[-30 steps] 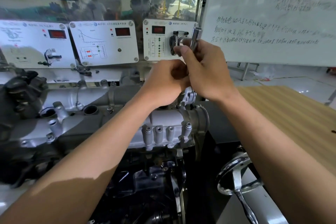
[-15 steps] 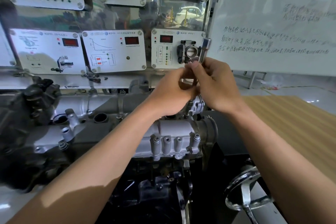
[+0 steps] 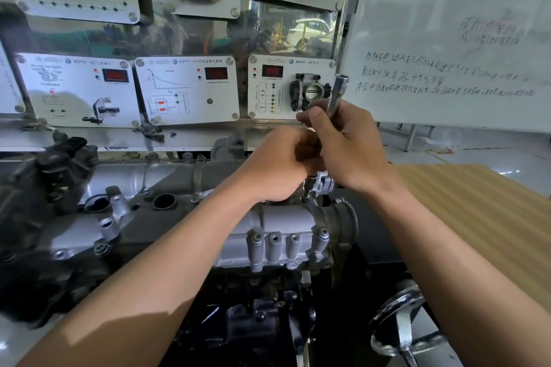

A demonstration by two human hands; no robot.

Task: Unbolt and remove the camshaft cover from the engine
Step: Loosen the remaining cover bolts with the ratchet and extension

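While a chrome handwheel sat lowest in view, the grey camshaft cover lay just beyond it, in place on the engine, with bolts standing along its front edge. Above its far right corner the right hand gripped a socket wrench, fingers wrapped round the bar, whose lower end met a bolt on the cover. The left hand pressed against the right, fingers curled; whether they held the shaft could not be told. Behind stood instrument panels and a whiteboard.
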